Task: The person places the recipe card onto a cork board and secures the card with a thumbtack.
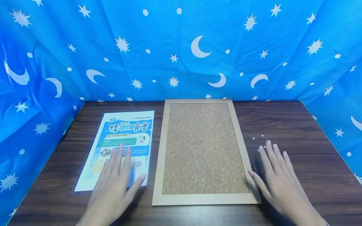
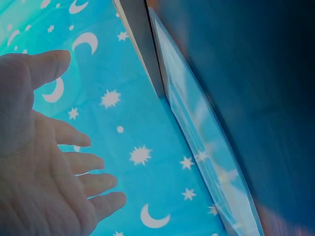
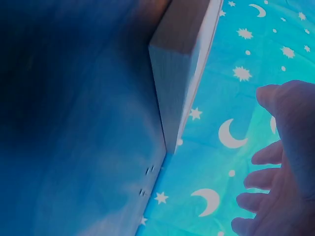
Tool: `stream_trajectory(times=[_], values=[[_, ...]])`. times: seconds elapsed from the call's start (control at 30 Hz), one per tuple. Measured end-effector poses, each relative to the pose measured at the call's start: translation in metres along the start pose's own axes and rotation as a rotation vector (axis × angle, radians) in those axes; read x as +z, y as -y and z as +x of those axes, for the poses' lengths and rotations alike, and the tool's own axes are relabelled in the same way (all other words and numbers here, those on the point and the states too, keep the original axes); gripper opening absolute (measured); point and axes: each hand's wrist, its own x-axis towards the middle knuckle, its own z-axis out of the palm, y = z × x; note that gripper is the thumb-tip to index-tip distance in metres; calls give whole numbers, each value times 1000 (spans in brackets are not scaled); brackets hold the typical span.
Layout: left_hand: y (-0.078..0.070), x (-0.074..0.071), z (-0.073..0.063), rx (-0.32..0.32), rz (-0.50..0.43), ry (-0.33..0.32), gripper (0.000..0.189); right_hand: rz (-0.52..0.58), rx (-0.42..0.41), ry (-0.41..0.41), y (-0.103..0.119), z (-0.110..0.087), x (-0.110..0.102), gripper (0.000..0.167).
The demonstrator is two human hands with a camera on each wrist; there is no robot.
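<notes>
My left hand (image 1: 113,185) is held above the lower part of a printed poster sheet (image 1: 93,169), fingers straight and thumb spread, holding nothing. The poster, blue and white with Chinese lettering, lies flat on the table. To its right lies a cork board (image 1: 203,150) with a pale wooden frame. Beside the board's lower right edge my right hand (image 1: 280,185) is stretched out with straight fingers, also holding nothing. Several small silver thumbtacks (image 1: 253,138) lie around its fingertips. In the wrist views the left palm (image 2: 44,172) and right fingers (image 3: 261,179) show gaps from the table.
The dark wood-grain table (image 1: 282,119) carries all these things. Blue cloth (image 1: 175,37) with white moons and stars hangs behind it and along both sides. The board's raised frame edge (image 3: 170,93) stands up from the tabletop.
</notes>
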Motion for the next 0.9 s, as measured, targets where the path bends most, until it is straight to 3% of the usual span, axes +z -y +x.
stream_trajectory(times=[0.2,0.4,0.67,0.9], values=[[21,-8,5,-65,-33,29,93,37,39,3,-12,2,-2,77],[52,-12,10,-126,-25,76,99,65,90,-4,-27,6,-1,75],[88,-20,21,-181,-79,86,105,86,157,-12,-48,15,5,69],[114,-28,35,-303,-95,156,117,110,264,71,-64,25,12,57]])
